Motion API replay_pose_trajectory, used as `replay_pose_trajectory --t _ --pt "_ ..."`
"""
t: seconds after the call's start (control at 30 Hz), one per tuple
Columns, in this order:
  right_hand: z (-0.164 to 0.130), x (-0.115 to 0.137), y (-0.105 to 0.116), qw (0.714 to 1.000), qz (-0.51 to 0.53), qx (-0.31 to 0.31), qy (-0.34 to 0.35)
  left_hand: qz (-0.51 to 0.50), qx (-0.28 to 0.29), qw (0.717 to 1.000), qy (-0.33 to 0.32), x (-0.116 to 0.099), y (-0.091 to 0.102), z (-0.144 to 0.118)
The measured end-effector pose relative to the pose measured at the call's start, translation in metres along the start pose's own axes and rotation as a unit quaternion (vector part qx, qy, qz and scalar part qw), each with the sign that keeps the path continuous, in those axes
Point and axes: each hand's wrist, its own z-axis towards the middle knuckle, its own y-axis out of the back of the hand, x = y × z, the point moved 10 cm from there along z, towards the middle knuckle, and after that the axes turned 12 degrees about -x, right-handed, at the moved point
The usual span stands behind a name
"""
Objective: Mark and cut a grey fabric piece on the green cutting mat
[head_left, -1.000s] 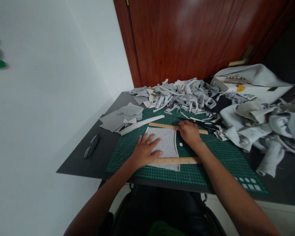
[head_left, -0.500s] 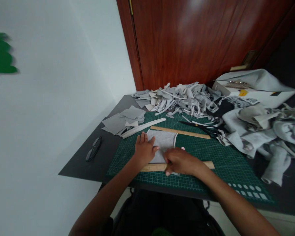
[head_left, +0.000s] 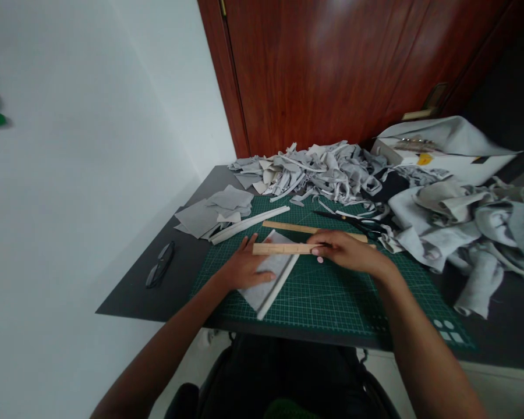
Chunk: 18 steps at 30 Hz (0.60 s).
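Observation:
My left hand (head_left: 247,269) lies flat with fingers spread on a grey fabric piece (head_left: 262,291), which sits turned at an angle on the green cutting mat (head_left: 332,302). A pale edge runs along the fabric's right side. Held up over the fabric's far part is a wooden ruler (head_left: 283,249), gripped near its middle by my right hand (head_left: 338,249). A second wooden ruler (head_left: 288,226) rests on the mat just beyond, partly hidden by my right hand. Black scissors (head_left: 353,220) lie past it.
Fabric scraps (head_left: 305,171) are heaped at the back. Flat grey pieces (head_left: 213,212) and a pale strip (head_left: 248,226) lie left, near eyeglasses (head_left: 160,265). Crumpled grey cloth (head_left: 454,227) and a white box (head_left: 449,163) stand at right, before a wooden door (head_left: 332,75).
My right hand has lifted the near ruler off the fabric and moved it away from me. The fabric has turned under my left hand, its near end now toward the mat's front edge.

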Motion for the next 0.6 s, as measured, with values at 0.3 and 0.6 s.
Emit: replay_pose_trajectory --t 0.3,0.6 --pt "0.017 0.021 -0.065 0.958 -0.257 -0.014 0.128 0.022 -0.015 0.984 -0.176 -0.033 0.010 0.009" --pt "0.015 0.002 -0.075 0.956 -0.276 0.023 0.096 0.090 -0.034 0.989 -0.116 0.006 0.008 0.032"
